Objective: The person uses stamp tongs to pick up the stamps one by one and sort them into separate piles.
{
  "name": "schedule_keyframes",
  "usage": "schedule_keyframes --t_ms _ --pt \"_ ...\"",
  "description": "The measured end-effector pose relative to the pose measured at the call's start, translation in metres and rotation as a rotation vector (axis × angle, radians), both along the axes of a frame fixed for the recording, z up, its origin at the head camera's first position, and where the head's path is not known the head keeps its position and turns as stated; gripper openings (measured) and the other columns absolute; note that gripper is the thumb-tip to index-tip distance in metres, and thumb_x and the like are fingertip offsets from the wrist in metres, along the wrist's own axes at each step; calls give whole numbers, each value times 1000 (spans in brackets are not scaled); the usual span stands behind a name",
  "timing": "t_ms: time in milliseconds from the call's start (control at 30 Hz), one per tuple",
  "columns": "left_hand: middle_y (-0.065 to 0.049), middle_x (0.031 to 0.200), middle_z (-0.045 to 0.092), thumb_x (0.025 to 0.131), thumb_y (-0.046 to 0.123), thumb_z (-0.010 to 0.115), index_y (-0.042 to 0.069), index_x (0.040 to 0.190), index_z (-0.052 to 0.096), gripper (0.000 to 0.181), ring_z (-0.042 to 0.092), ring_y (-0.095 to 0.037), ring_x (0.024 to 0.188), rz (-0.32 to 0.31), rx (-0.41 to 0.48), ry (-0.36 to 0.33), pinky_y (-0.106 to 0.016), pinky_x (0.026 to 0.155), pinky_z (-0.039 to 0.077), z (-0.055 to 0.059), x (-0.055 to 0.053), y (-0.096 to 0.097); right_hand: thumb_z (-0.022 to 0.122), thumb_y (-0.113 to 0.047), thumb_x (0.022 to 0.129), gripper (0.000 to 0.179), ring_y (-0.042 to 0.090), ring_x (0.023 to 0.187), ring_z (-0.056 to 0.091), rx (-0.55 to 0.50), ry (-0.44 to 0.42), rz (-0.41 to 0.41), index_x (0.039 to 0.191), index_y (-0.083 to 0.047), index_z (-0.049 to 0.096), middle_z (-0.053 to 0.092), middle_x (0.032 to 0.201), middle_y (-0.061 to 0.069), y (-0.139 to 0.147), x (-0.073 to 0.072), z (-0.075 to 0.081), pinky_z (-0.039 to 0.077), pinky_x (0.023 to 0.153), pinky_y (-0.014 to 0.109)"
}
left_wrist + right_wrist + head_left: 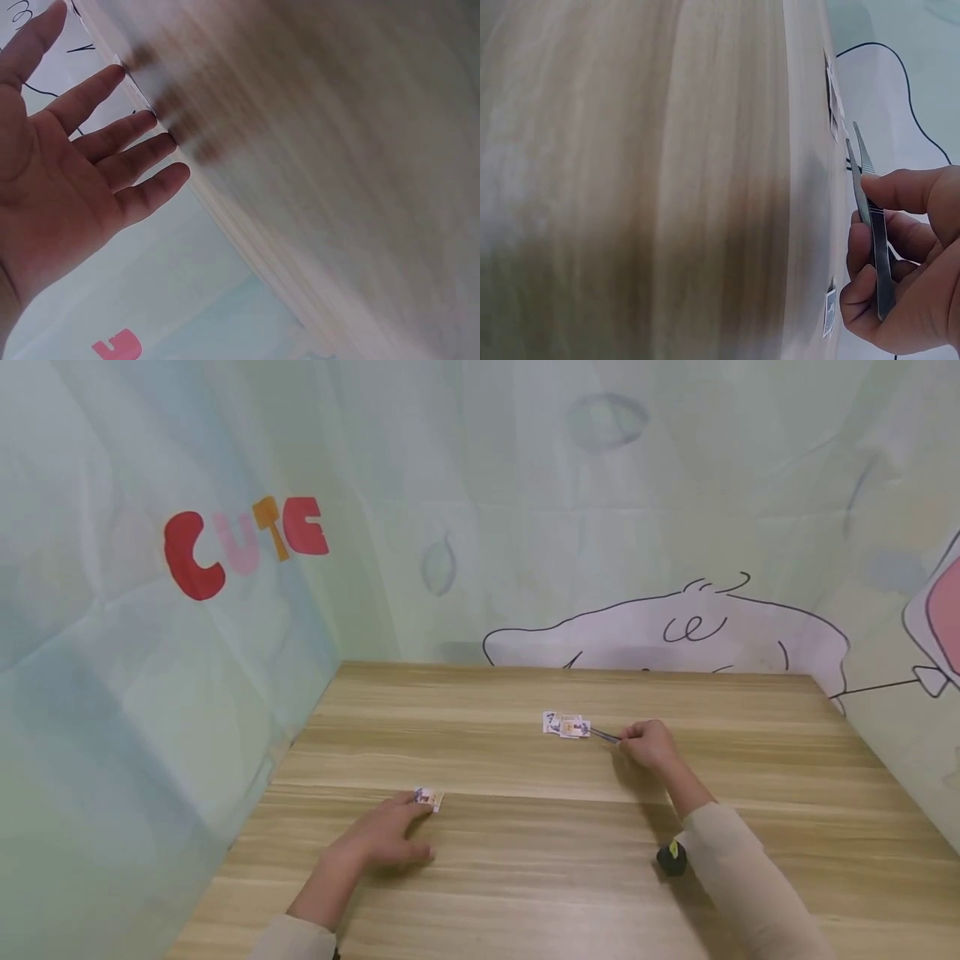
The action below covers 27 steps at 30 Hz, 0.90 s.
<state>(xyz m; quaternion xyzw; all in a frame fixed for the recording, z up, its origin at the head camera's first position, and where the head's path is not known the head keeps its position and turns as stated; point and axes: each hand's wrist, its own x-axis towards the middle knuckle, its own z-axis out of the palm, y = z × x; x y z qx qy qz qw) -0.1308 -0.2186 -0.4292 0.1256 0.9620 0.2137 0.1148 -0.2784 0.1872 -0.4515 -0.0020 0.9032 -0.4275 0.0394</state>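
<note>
In the head view my right hand (648, 743) pinches a pair of metal tweezers (607, 737) between thumb and fingers. Their tips reach the right edge of a cluster of small, stamp-like printed papers (564, 726), which overlap on the table. The right wrist view shows the tweezers (883, 262) with their tips apart, close by the papers (832, 101). My left hand (386, 833) lies low over the table at the left, fingers extended. Its fingertips touch a smaller group of the same printed papers (427, 797). In the left wrist view the left hand (67, 165) has its fingers spread and straight.
The wood-grain table (510, 877) meets a pale printed curtain (420, 510) at the back and left. Beside the right sleeve there is a small black object with a yellow-green part (672, 858).
</note>
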Motion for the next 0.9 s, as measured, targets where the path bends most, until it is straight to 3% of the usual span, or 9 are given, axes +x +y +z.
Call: schedule_keyframes --t_ms 367,633,900 --pt "-22 141 36 74 35 75 7 130 54 66 34 -39 127 19 3 -23 -55 102 28 0 -1 0 65 -4 77 15 24 73 54 97 30 -12 89 5 68 65 82 12 6 1 -1 43 62 30" --pt "-22 140 37 75 34 75 7 129 55 63 35 -40 126 0 2 -11 -55 102 29 0 -1 0 63 -3 78 18 26 75 56 130 50 54 93 7 66 65 85 15 6 2 1 47 70 39" --pt "-22 139 38 74 34 75 7 128 56 63 35 -41 126 5 1 -12 -55 101 29 0 -1 1 64 -5 79 17 24 76 55 120 3 130 92 5 67 64 84 11 7 4 8 46 68 35"
